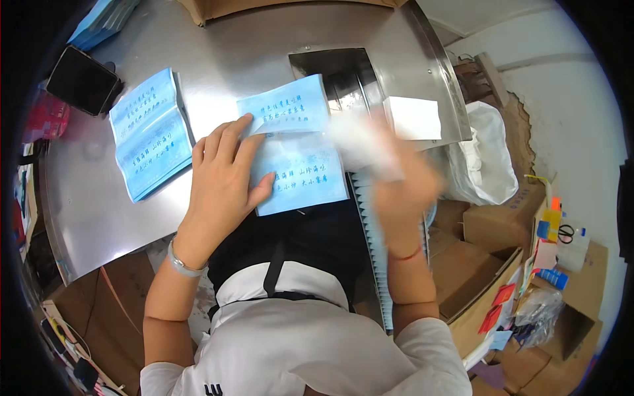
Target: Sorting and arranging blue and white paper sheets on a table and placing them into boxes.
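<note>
In front of me a light-blue plastic sleeve with dark printed characters (pixel 300 178) lies on the steel table. My left hand (pixel 228 158) rests on its left side, fingers stretched out and spread, thumb near the lower part. A flap or fold crosses the sleeve's upper part. My right hand (pixel 406 188) is smeared by motion at the sleeve's right side. It grips a white folded paper wad (pixel 366 145), also blurred, that overlaps the sleeve's right edge. A white paper stack (pixel 415 119) lies just beyond that hand.
A pile of similar blue sleeves (pixel 152 135) lies left, beside a black phone on a stand (pixel 82 79). More blue sleeves (pixel 102 23) sit far left. The steel table (pixel 218 49) has a dark rectangular opening (pixel 337 69). A white bag (pixel 485 155) and cardboard boxes (pixel 498 214) stand right.
</note>
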`<action>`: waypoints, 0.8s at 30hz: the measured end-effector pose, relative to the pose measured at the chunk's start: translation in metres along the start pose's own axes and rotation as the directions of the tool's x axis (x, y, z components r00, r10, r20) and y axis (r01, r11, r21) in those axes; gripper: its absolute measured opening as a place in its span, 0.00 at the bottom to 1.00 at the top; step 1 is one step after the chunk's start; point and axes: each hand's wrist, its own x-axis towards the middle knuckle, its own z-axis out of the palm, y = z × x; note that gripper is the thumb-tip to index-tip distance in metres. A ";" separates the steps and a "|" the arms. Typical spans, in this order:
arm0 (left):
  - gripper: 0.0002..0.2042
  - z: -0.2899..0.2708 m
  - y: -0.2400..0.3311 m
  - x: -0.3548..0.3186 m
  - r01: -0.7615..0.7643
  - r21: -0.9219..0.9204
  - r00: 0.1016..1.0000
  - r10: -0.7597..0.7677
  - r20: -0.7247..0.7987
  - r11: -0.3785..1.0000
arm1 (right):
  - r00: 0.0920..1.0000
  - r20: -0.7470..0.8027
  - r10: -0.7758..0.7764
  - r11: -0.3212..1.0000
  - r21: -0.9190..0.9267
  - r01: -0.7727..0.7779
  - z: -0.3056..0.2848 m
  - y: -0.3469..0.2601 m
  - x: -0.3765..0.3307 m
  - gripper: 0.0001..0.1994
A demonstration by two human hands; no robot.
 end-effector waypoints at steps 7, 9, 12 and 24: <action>0.16 0.010 -0.001 -0.004 0.040 -0.033 0.999 -0.040 -0.017 0.999 | 0.983 -0.183 0.031 0.948 -0.306 -0.087 0.011 0.066 0.006 0.15; 0.16 0.010 0.000 -0.004 0.037 -0.042 0.999 -0.038 -0.026 0.998 | 0.976 -0.216 0.008 0.934 -0.346 -0.084 0.015 0.064 0.005 0.15; 0.16 0.006 0.003 -0.003 0.021 -0.042 0.999 -0.023 -0.047 0.999 | 0.980 -0.192 0.046 0.915 -0.386 -0.119 0.036 0.083 -0.006 0.17; 0.20 0.007 0.005 -0.006 0.033 -0.207 0.976 -0.076 -0.204 0.978 | 0.998 -0.061 0.007 0.918 -0.395 -0.030 0.012 0.084 0.001 0.13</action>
